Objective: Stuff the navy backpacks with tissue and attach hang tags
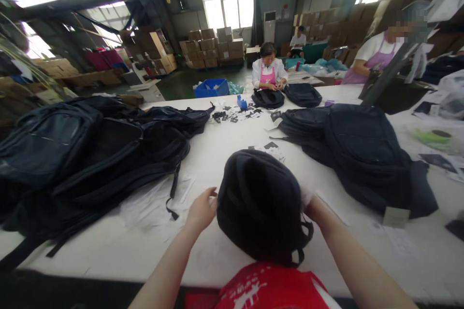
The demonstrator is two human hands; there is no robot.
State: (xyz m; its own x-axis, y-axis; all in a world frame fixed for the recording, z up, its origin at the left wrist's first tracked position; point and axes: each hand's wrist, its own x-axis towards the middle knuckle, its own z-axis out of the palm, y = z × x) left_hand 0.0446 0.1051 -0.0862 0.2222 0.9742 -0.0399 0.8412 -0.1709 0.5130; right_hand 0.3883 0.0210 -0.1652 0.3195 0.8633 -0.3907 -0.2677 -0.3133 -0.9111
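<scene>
A dark backpack point(259, 203) stands on the white table right in front of me, its straps hanging at the lower right. My left hand point(203, 206) is at the backpack's left side, thumb and fingers curved toward the fabric; whether it grips the cloth is hard to tell. On the other side, my right hand point(307, 199) is blurred and partly hidden behind the bag's right edge, so its fingers cannot be made out. Small tags and papers point(271, 148) lie just beyond the bag.
Piled dark backpacks point(90, 149) cover the left of the table point(203, 270); more point(366, 140) lie at the right near a grey pole point(393, 53). Across the table a person point(268, 70) handles a dark bag. Another person point(379, 55) stands at the right.
</scene>
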